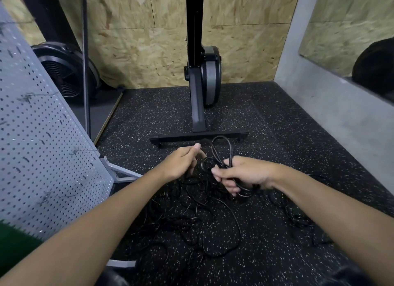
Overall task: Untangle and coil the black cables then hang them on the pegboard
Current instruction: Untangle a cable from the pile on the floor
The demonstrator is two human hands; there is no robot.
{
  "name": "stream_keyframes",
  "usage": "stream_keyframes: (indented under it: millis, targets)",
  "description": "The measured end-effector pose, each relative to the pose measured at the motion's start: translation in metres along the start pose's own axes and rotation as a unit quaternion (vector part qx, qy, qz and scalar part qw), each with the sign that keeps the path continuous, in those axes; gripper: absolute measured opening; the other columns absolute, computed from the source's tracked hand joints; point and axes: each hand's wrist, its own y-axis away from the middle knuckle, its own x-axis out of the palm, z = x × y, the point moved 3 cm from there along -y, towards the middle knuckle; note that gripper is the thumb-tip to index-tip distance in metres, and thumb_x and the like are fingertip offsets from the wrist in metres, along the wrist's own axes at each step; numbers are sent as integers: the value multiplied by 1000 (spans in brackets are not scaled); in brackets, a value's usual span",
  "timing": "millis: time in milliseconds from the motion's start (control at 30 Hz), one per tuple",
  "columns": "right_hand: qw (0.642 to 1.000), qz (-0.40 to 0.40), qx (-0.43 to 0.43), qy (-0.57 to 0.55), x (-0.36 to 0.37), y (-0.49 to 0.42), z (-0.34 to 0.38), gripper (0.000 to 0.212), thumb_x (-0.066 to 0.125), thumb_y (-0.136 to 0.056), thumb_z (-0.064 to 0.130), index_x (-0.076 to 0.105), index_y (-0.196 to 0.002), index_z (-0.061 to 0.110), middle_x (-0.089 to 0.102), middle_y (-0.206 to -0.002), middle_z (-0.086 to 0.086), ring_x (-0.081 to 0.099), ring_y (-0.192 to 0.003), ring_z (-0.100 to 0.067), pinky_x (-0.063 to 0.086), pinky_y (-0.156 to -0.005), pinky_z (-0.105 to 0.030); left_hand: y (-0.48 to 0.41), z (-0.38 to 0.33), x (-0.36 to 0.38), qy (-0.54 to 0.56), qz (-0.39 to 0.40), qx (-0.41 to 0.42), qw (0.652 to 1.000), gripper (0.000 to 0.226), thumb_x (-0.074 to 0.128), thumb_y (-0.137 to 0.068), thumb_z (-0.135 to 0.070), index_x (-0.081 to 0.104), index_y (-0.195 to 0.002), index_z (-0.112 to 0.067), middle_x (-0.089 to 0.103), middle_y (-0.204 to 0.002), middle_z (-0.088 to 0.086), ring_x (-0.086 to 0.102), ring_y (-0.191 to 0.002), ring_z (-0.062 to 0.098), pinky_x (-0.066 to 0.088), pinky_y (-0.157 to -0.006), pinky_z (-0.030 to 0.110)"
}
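Speckled rubber floor [277, 119], plywood wall far. Black cables [213, 221] tangled on floor, near centre, under both hands. Right hand [245, 175] grips started loops [221, 147], fingers curled round bundle. Left hand [181, 163] just left of loops, fingers curled, thumb on forefinger; cannot tell if strand pinched. Best: feed slack slowly, keep loops even, tease knots loose. Pegboard [42, 147] close left, machine foot bar [181, 138] just beyond hands, concrete wall [330, 119] right; open floor right.

Floor [266, 119]: black rubber, pale-flecked. Back wall [138, 57]: chipboard panels. Right wall [332, 119]: grey concrete, mirror [341, 30] mounted on it. Rowing machine [200, 76] stood upright at the back; second flywheel [64, 72] sat left. Light dim, even.
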Motion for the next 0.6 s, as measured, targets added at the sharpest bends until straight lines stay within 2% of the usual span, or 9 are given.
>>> stream_keyframes:
  millis: [133, 200, 267, 333, 400, 467, 500, 567, 600]
  targets:
    - [994, -52, -24, -94, -10, 3, 0, 28, 52, -110, 28, 56, -86, 13, 46, -61, 1, 45, -55, -14, 49, -65, -32, 1, 19, 0, -5, 25, -40, 999, 38, 36, -113, -40, 65, -106, -15, 64, -75, 2, 75, -73, 22, 50, -73, 32]
    - [991, -86, -30, -100, -13, 1, -2, 28, 52, -110, 28, 57, -87, 12, 47, -60, 1, 46, -55, -15, 48, -64, -32, 2, 24, 4, 17, 24, -69, 997, 30, 39, -113, -35, 58, -110, -12, 66, -78, 4, 73, -71, 24, 50, -67, 31]
    - [989, -125, -28, -71, -14, -2, -5, 28, 53, -110, 29, 58, -89, 10, 48, -59, 2, 48, -55, -15, 49, -63, -31, 3, 22, 6, 25, -14, -79, 996, 23, 42, -113, -32, 54, -111, -12, 71, -79, 5, 69, -64, 20, 50, -61, 31]
    - [984, -175, -29, -33, -16, -6, -9, 29, 53, -110, 30, 62, -94, 7, 51, -59, 3, 51, -56, -15, 50, -63, -31, 1, 13, 8, 37, -85, -64, 994, 18, 48, -111, -30, 56, -106, -15, 73, -77, 2, 65, -55, 16, 49, -60, 33]
    - [973, -228, -30, -7, -18, -9, -13, 34, 54, -109, 34, 68, -102, 3, 55, -60, 3, 55, -59, -17, 52, -65, -32, -1, 2, 14, 66, -119, -37, 990, 16, 54, -109, -28, 60, -101, -16, 72, -73, 2, 63, -54, 16, 51, -62, 36]
    - [961, -274, -29, 0, -18, -12, -17, 46, 56, -107, 41, 71, -103, -2, 61, -61, 1, 60, -60, -19, 53, -68, -33, -3, -9, 25, 79, -108, -13, 991, 12, 56, -107, -24, 65, -101, -19, 74, -81, 4, 66, -64, 17, 54, -70, 39]
    - [956, -293, -27, 1, -18, -12, -18, 52, 56, -107, 45, 71, -95, -3, 63, -62, -2, 61, -60, -19, 53, -69, -32, -2, -14, 31, 75, -96, 1, 993, 11, 57, -106, -21, 67, -102, -21, 75, -83, 3, 67, -68, 16, 54, -73, 38]
    - [948, -316, -21, 3, -18, -11, -16, 54, 55, -105, 51, 67, -80, 4, 66, -61, -6, 61, -57, -19, 51, -67, -30, 1, -24, 40, 71, -74, 35, 994, 14, 58, -105, -16, 69, -102, -24, 75, -78, 2, 67, -66, 16, 53, -70, 33]
    - [946, -323, -19, -4, -18, -10, -16, 54, 56, -105, 53, 66, -79, 7, 66, -61, -7, 61, -57, -20, 51, -64, -29, 3, -27, 43, 75, -68, 52, 994, 16, 58, -104, -14, 70, -99, -24, 74, -76, 2, 67, -64, 17, 53, -68, 32]
